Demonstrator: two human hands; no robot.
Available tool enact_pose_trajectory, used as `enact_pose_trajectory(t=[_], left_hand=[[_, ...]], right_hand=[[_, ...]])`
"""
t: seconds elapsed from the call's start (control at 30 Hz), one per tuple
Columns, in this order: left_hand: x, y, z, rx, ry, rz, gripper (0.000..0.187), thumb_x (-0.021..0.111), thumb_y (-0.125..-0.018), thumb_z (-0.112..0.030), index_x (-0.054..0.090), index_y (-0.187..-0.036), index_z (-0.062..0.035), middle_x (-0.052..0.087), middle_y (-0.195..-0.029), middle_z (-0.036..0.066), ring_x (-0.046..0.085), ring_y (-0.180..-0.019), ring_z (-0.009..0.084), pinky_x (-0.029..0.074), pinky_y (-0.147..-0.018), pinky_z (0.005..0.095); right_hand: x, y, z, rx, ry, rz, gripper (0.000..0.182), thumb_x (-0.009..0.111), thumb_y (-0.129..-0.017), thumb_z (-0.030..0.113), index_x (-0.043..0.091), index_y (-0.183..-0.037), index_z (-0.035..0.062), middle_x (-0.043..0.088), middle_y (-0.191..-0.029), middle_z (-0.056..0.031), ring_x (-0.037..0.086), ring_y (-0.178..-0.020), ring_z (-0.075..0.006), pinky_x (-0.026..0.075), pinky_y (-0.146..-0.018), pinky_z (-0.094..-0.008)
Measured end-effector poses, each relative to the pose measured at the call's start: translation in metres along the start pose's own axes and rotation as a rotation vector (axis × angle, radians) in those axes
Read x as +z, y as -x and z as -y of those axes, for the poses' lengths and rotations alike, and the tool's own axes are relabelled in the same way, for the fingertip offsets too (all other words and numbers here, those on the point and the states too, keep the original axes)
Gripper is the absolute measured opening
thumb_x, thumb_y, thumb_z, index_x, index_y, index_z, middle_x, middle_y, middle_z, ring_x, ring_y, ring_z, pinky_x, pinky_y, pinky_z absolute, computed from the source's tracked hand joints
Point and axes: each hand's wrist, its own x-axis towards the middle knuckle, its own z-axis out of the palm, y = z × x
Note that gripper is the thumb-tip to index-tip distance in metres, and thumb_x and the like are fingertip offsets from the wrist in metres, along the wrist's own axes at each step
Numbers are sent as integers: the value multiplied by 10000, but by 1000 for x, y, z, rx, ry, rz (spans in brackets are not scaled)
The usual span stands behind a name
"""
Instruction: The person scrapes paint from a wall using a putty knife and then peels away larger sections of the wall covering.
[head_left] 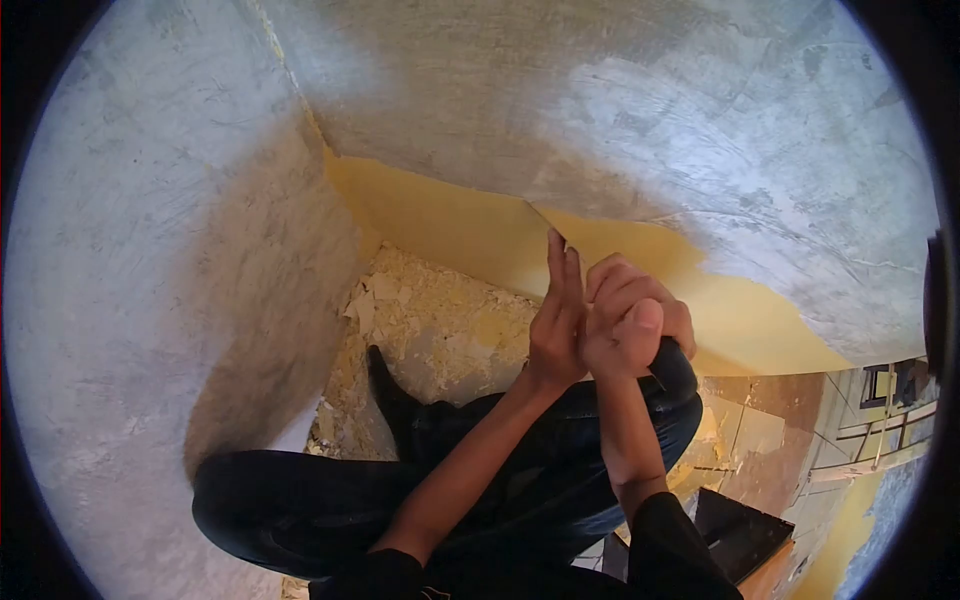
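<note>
A thin dark scraper blade point(543, 217) meets the yellow layer point(450, 210) low on the wall in front of me. My right hand point(640, 315) is closed in a fist around what appears to be the scraper's handle, mostly hidden by the fingers. Beside it, my left hand point(556, 325) has its fingers straight and together, pressed along the tool just behind the blade. Both hands are close together, above my bent knee. Grey bared wall point(460, 100) lies above the yellow strip.
Flakes and chips of yellow coating point(400, 290) cover the floor in the corner, around my dark shoe point(390, 390). A grey side wall point(150, 250) rises close on my left. At the lower right are a dark flat panel point(740, 530) and brown floor tiles point(775, 425).
</note>
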Motion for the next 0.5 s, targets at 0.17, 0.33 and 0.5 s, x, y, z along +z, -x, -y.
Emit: enact_pose_trajectory(t=[0.17,0.33,0.5], left_hand=[[-6,13,8,-25,4,142,570,496,-906,-19,306,-1426,117,309,-1438,378,421,-1284,479,522,-915,406],[5,30,5,-480,452,104,606,590,-916,-126,337,-1418,101,377,-1407,360,503,-1227,450,547,-870,403],[7,14,4,29,85,-19,583,585,-913,-99,354,-1408,105,385,-1404,356,529,-1202,448,553,-858,394]], right_hand=[[3,3,19,-96,-71,74,363,486,-980,229,422,-664,65,472,-592,-64,463,-510,-210,421,-513,-335],[2,2,24,-75,25,104,379,517,-989,237,429,-672,49,490,-610,-53,492,-515,-211,451,-544,-327],[4,-14,22,-241,96,203,322,525,-985,169,420,-713,34,489,-617,-62,492,-517,-206,456,-532,-362]])
